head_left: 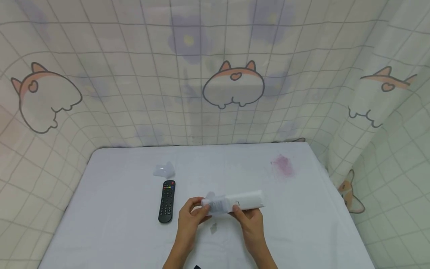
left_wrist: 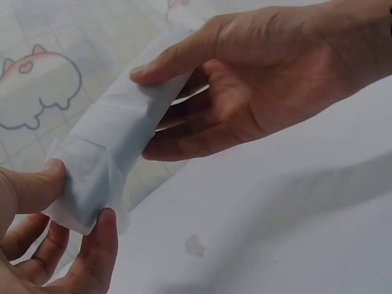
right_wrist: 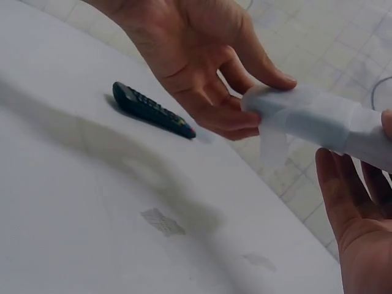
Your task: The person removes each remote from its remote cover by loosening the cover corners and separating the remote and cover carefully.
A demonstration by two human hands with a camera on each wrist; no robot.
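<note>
A long white wrapped bundle (head_left: 246,200) is held up above the table between both hands. Its covering looks thin and creased, with something bluish showing through it in the left wrist view; what lies inside is hidden. My left hand (head_left: 189,218) pinches the left end, thumb on the near side and fingertips behind and beneath. The right hand (head_left: 251,223) grips it around the middle, its thumb on top and its fingers underneath. A loose flap of the wrapping (right_wrist: 274,144) hangs near the left fingers. Left of the hands lies a black remote control (head_left: 167,201) with small coloured buttons.
A crumpled piece of clear film (head_left: 164,170) lies beyond the remote. The white table (head_left: 117,194) carries a pink stain (head_left: 283,165) at the back right and a small grey patch (head_left: 213,228) near the wrists. A checked curtain (head_left: 147,86) surrounds the table.
</note>
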